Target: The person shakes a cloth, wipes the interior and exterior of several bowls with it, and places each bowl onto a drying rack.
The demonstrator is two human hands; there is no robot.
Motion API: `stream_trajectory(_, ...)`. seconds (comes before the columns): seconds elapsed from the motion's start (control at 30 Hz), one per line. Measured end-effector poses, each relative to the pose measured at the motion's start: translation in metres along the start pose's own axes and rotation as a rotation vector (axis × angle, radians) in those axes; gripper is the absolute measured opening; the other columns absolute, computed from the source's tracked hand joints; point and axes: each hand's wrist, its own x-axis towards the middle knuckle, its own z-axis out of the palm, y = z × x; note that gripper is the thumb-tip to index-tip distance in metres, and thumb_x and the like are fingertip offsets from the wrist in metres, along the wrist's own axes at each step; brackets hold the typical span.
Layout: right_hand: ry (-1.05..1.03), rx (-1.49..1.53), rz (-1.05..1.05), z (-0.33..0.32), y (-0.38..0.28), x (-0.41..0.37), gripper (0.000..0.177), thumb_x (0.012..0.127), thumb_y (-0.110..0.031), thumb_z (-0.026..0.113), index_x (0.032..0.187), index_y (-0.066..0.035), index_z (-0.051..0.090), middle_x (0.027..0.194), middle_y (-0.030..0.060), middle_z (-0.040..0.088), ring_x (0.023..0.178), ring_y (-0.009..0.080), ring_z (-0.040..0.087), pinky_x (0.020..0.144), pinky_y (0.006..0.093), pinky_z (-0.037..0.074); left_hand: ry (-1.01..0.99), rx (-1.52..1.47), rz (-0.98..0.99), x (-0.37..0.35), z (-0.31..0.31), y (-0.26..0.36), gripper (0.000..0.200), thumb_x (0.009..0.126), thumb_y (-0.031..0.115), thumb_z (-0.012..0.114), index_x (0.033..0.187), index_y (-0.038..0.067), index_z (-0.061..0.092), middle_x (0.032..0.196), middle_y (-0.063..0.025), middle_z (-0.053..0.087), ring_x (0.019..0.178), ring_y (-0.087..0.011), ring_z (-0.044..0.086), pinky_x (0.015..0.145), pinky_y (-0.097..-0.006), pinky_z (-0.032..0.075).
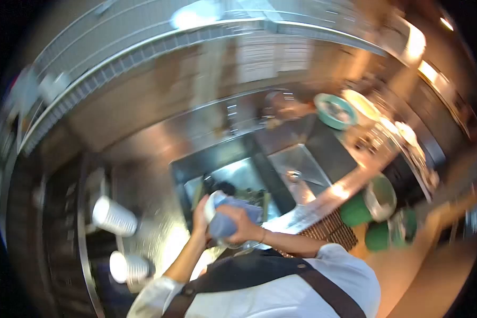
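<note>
Over the near edge of the left sink basin, my two hands are close together. My left hand is closed around the side of a white, rounded piece that looks like a cup or bowl, blurred and partly covered. A blue cloth is bunched against it, with my right hand closed on the cloth. In the basin behind my hands lie dark items too blurred to name.
A second basin adjoins on the right. Stacks of white cups stand at the left. A turquoise bowl sits back right, beside cluttered dishes. Green-and-white containers stand at right. A wire shelf spans overhead.
</note>
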Motion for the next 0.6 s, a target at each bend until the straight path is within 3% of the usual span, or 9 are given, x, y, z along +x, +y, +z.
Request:
stream_trajectory(0.03,-0.006,0.074,0.14,0.008,-0.004,0.008,0.055,0.064,-0.022,0.079,0.111,-0.002,0.056,0.106,0.0132,0.061,0.095,0.0274,0.06,0.086,0.0363,0.047,0.095,-0.007,0.053,-0.01,0.008,0.003,0.039,0.094,0.032,0.042,0.109,0.002,0.062,0.107,-0.0144,0.064,0.1,-0.0254,0.062,0.087,-0.037,0.048)
stream_trajectory(0.1,0.116,0.391,0.476,0.033,0.001,0.01,0.047,0.073,-0.024,0.074,0.111,-0.004,0.056,0.102,0.01,0.062,0.093,0.0247,0.061,0.085,0.0354,0.048,0.06,0.918,0.891,-0.038,0.014,0.02,0.035,0.089,0.023,0.047,0.111,-0.002,0.06,0.108,-0.018,0.063,0.101,-0.0293,0.061,0.088,-0.0374,0.047)
stream_trajectory(0.17,-0.011,1.148,1.119,0.028,-0.001,0.034,0.038,0.081,-0.026,0.065,0.111,-0.006,0.055,0.097,0.0079,0.061,0.089,0.0211,0.061,0.079,0.0336,0.05,0.07,1.042,0.962,-0.057,0.004,0.026,0.042,0.083,0.018,0.054,0.118,-0.004,0.054,0.11,-0.021,0.06,0.102,-0.0345,0.059,0.09,-0.0388,0.045)
stream_trajectory(0.27,-0.179,1.316,1.29,0.034,-0.003,0.052,0.035,0.083,-0.028,0.062,0.11,-0.005,0.056,0.09,0.0093,0.062,0.086,0.0194,0.062,0.075,0.033,0.051,-0.121,1.343,1.23,-0.079,-0.022,0.041,0.058,0.079,0.01,0.055,0.133,-0.003,0.039,0.121,-0.0224,0.053,0.11,-0.0401,0.052,0.095,-0.0415,0.042)
stream_trajectory(0.43,-0.591,1.228,1.465,0.056,0.018,0.069,0.033,0.082,-0.027,0.063,0.103,-0.001,0.06,0.085,0.009,0.063,0.077,0.0196,0.063,0.074,0.0323,0.051,0.108,1.298,0.957,-0.095,-0.053,0.053,0.06,0.081,0.019,0.061,0.133,0.0,0.038,0.126,-0.017,0.05,0.117,-0.0299,0.05,0.095,-0.0409,0.042)
stream_trajectory(0.5,-0.619,1.238,1.415,0.063,0.02,0.069,0.033,0.082,-0.025,0.065,0.103,0.0,0.06,0.09,0.0085,0.065,0.078,0.0188,0.064,0.072,0.0317,0.051,-0.042,0.557,-0.153,-0.104,-0.078,0.071,0.046,0.086,0.026,0.064,0.124,0.007,0.047,0.117,-0.0095,0.055,0.107,-0.0187,0.055,0.08,-0.037,0.05)
stream_trajectory(0.53,-0.696,1.156,1.387,0.068,0.058,0.062,0.033,0.081,-0.021,0.068,0.106,-0.001,0.06,0.095,0.0071,0.065,0.082,0.0161,0.063,0.073,0.0299,0.05,-0.154,0.204,-0.232,-0.11,-0.092,0.072,0.033,0.09,0.025,0.061,0.116,0.007,0.052,0.109,-0.0043,0.059,0.094,-0.0106,0.057,0.071,-0.0306,0.05)
stream_trajectory(0.57,-0.704,1.161,1.384,0.07,0.059,0.065,0.033,0.081,-0.021,0.068,0.106,-0.001,0.06,0.095,0.0071,0.065,0.082,0.0161,0.063,0.073,0.0299,0.05,-0.146,0.206,-0.229,-0.111,-0.098,0.071,0.033,0.09,0.025,0.061,0.116,0.007,0.052,0.109,-0.0043,0.059,0.094,-0.0106,0.057,0.071,-0.0306,0.05)
stream_trajectory(0.6,-0.59,1.037,1.223,0.071,0.058,0.07,0.033,0.081,-0.019,0.069,0.107,-0.002,0.061,0.096,0.0059,0.065,0.082,0.0154,0.062,0.073,0.029,0.05,-0.175,0.185,-0.199,-0.114,-0.102,0.066,0.03,0.09,0.023,0.06,0.115,0.006,0.054,0.103,-0.0039,0.06,0.087,-0.0112,0.059,0.069,-0.0289,0.049)
